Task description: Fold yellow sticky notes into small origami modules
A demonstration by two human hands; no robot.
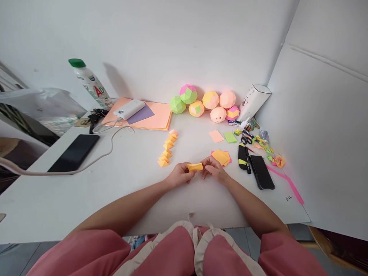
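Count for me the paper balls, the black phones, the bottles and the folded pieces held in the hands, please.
paper balls: 7
black phones: 2
bottle: 1
folded yellow piece, held: 1
Total: 11

White table, black phone, folded orange pieces, paper balls, scissors

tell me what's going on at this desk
A person sits at a white table, pinching a small folded yellow paper between the left hand and the right hand. A row of folded paper pieces lies just beyond the left hand, a stack of sticky notes beside the right one. Coloured paper balls sit against the wall, and a black phone and a marker lie to the right.
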